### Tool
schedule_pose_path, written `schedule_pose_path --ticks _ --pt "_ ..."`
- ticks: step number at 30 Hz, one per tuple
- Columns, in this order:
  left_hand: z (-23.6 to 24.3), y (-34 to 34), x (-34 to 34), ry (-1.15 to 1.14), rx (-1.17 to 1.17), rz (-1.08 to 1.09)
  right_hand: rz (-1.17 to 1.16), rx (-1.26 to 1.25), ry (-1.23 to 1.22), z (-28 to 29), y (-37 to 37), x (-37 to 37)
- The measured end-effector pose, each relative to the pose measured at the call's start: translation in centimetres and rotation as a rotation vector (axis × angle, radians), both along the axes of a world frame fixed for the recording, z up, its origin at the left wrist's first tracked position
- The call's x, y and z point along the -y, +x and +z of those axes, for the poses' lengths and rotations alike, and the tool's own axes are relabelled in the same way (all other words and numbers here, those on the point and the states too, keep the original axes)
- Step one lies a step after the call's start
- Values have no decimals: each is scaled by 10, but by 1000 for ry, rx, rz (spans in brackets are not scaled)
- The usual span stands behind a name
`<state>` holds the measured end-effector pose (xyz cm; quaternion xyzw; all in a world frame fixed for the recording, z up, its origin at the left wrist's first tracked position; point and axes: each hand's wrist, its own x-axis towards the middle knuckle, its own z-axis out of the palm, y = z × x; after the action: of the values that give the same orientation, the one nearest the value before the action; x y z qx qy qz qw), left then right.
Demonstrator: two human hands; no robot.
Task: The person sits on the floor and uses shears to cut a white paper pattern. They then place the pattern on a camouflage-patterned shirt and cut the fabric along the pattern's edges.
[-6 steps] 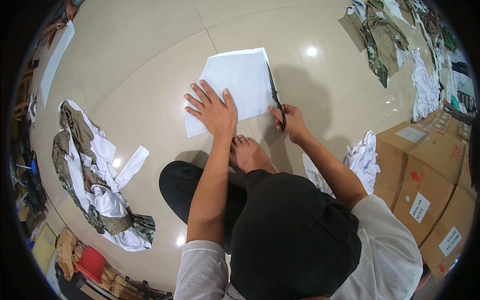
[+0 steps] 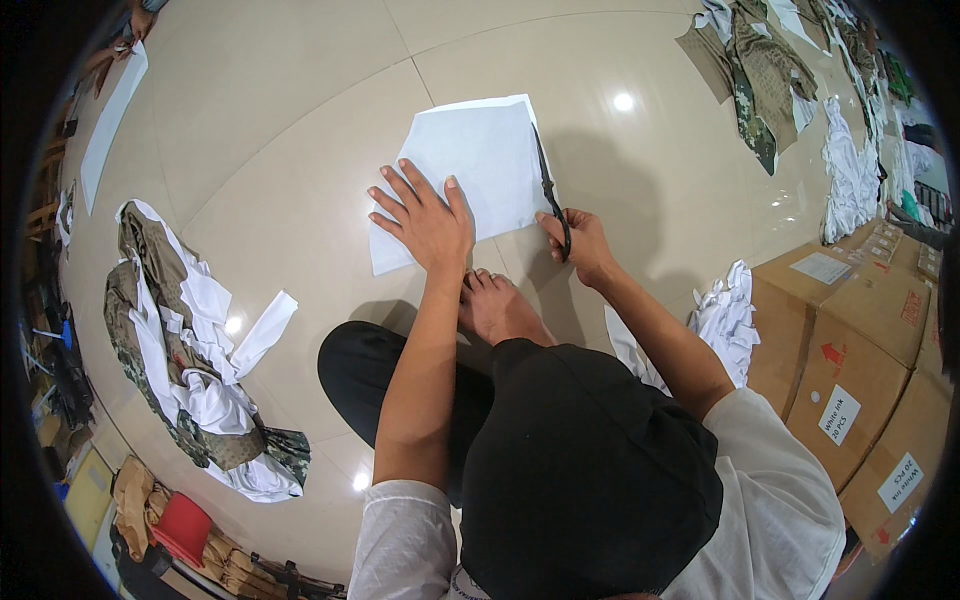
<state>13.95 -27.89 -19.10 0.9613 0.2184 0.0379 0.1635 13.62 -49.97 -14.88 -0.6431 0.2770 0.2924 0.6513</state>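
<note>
A white sheet of paper or fabric [image 2: 485, 150] lies on the tiled floor in front of me. My left hand [image 2: 425, 222] rests flat on its left part, fingers spread. My right hand [image 2: 583, 242] grips a pair of dark scissors [image 2: 546, 180] by the handles at the sheet's lower right, and the blades run up along its right edge. My bare foot [image 2: 505, 308] is just below the sheet, partly behind my left wrist, beside my black-clad knee [image 2: 355, 370].
Camouflage and white cloth pieces [image 2: 195, 380] lie at left; more [image 2: 760, 80] lie top right. Cardboard boxes [image 2: 840, 330] and crumpled white cloth [image 2: 725, 320] are at right. At top left another person's hands [image 2: 130, 35] are near a white strip [image 2: 115, 130]. A red object [image 2: 185, 525] sits lower left.
</note>
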Motion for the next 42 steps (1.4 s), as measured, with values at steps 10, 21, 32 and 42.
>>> schedule_pose_path --ticks 10,21,32,42 --pt "2 0 1 -4 2 -2 24 46 13 3 14 -6" --pt "1 0 2 -6 -11 -1 16 36 14 -4 15 -4" --pt "1 0 1 -9 -7 2 43 41 10 9 31 -10" --pt "1 0 0 -6 -20 2 50 41 -1 6 29 -8"
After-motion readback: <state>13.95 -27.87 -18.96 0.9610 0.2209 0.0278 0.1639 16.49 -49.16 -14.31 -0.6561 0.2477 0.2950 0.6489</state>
